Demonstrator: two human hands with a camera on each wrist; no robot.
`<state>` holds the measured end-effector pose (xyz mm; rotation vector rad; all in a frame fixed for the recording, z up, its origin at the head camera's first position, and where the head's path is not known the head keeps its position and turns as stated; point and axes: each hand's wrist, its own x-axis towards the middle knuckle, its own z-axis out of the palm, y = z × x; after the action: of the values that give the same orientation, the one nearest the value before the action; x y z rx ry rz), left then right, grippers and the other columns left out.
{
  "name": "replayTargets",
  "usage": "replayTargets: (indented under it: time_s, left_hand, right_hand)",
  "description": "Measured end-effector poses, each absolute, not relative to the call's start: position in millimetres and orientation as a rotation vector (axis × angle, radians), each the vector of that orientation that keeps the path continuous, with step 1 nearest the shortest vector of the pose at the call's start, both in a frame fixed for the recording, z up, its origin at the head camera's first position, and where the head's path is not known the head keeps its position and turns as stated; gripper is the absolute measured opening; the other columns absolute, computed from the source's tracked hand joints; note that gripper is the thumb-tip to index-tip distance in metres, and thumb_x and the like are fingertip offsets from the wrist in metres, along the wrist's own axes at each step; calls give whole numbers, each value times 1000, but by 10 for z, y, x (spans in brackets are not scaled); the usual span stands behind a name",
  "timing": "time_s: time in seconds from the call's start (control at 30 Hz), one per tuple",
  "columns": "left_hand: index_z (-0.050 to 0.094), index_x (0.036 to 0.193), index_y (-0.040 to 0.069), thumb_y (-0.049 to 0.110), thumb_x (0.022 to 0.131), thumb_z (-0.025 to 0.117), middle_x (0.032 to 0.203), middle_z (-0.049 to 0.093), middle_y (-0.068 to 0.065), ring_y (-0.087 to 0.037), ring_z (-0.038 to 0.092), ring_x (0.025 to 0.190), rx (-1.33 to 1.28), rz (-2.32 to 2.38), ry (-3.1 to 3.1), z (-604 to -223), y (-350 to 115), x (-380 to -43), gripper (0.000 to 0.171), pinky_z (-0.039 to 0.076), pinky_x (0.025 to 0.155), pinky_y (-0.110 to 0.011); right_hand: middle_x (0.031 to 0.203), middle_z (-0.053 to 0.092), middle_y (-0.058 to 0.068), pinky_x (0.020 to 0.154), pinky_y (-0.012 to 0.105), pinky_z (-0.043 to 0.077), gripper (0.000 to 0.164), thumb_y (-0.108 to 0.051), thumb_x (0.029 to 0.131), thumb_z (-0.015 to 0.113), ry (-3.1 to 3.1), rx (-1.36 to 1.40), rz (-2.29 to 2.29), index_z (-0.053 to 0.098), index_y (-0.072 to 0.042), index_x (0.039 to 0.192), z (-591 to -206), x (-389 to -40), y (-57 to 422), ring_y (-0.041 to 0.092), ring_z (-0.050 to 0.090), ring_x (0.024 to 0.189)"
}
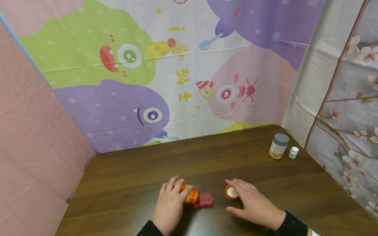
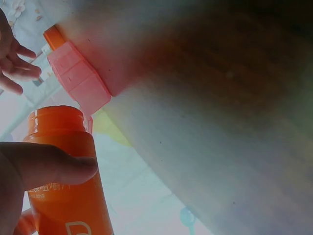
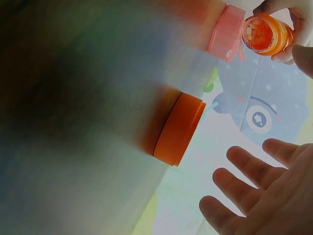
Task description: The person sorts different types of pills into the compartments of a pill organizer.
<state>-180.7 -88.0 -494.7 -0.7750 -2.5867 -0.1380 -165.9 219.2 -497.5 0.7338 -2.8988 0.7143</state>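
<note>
My left hand (image 1: 172, 202) grips an orange pill bottle (image 1: 191, 194), tilted with its uncapped mouth toward the right. In the right wrist view pale tablets (image 3: 252, 33) show inside the bottle's mouth. A pink-red pill organizer (image 1: 203, 200) lies on the table just beside the mouth, its compartments showing in the left wrist view. The orange cap (image 1: 232, 192) rests on the table with its white inside facing up. Over and beside the cap hovers my right hand (image 1: 254, 204), fingers spread and apart from it in the right wrist view.
The wooden table (image 1: 133, 183) carries a grey-lidded jar (image 1: 279, 146) and a small white bottle (image 1: 293, 152) at its far right corner. A cartoon-print curtain (image 1: 183, 114) hangs along the back edge, with a floral curtain (image 1: 351, 131) on the right.
</note>
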Motion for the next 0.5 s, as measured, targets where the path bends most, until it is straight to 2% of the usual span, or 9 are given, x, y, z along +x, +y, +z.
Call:
replayTargets:
  time_s: [0.5]
  left_hand:
    - [70,117,29,-1,71,76,124,60,-5,-32,48,124,-758,-144,-2574,-4978,-871,-1812,55,42,96,-50]
  right_hand:
    - [147,47,8,110,55,31,83,-50,83,76,-2926,714,724,42,-13,149,-4969,-1657,2195,28,41,138]
